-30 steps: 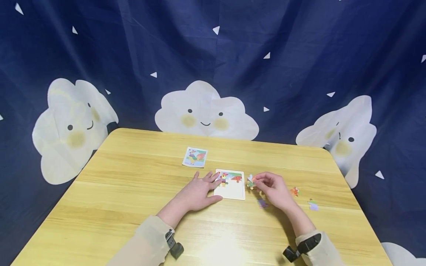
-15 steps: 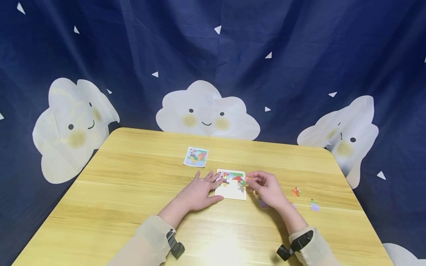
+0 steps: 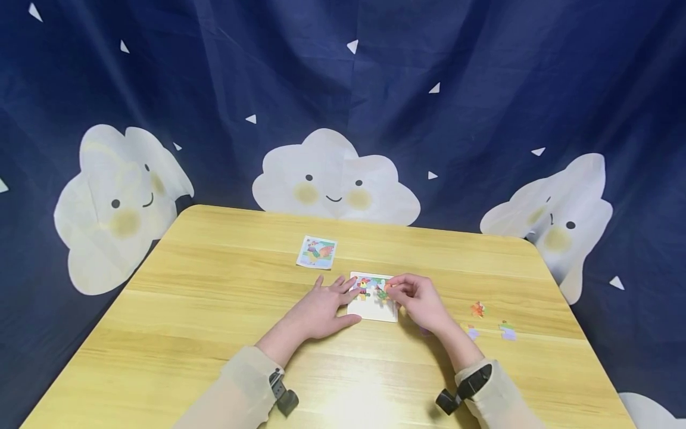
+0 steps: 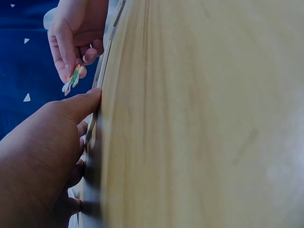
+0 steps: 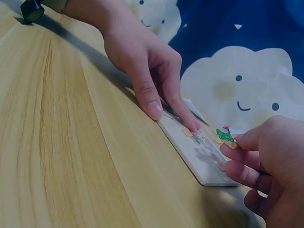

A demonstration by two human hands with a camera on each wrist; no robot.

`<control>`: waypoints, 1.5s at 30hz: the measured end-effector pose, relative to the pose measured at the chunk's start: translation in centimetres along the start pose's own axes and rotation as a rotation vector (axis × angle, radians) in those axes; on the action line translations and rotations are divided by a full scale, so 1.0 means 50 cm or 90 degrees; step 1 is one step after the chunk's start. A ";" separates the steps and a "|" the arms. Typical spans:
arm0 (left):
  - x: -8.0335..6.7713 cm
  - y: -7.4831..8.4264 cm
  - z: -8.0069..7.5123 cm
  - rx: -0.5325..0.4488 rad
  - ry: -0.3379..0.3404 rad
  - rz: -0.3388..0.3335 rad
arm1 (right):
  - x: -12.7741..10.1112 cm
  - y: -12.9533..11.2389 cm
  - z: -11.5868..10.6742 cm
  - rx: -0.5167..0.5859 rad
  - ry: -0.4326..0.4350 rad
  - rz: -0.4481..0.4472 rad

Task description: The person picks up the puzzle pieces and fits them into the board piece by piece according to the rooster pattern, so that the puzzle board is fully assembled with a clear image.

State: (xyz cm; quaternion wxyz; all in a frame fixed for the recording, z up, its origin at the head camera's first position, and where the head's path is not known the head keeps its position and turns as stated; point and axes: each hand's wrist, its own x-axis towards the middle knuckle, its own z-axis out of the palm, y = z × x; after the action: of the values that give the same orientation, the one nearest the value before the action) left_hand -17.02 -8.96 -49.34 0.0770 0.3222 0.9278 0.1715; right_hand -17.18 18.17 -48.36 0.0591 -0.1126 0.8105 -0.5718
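Two bare hands meet at a white square puzzle tray (image 3: 387, 314) on the pale wooden table (image 3: 214, 310). Left hand (image 3: 320, 308), fingers straight and flat, presses the tray's near-left edge. Right hand (image 3: 419, 300) pinches a small green-and-orange jigsaw piece (image 5: 225, 136) between thumb and forefinger, just above the tray's right part. Beyond the left hand's fingertips lies a colourful reference picture card (image 3: 317, 252). Right of the right hand, well apart, lie three loose pieces (image 3: 477, 309).
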 end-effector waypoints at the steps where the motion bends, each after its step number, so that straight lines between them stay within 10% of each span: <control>1: 0.000 0.000 0.000 0.000 0.000 0.000 | 0.001 0.000 0.002 -0.001 0.002 0.000; 34: -0.001 0.002 -0.001 -0.008 0.009 -0.001 | 0.026 0.010 0.039 -0.188 0.021 -0.078; 45: -0.002 0.002 -0.006 -0.006 0.003 -0.004 | 0.020 0.013 0.030 -0.401 -0.063 -0.193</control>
State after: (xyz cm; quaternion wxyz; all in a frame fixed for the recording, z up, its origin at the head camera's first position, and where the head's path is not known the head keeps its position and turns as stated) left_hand -16.96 -9.01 -49.04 0.0772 0.3182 0.9283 0.1764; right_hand -17.88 16.75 -49.43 -0.0249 -0.2718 0.9173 -0.2901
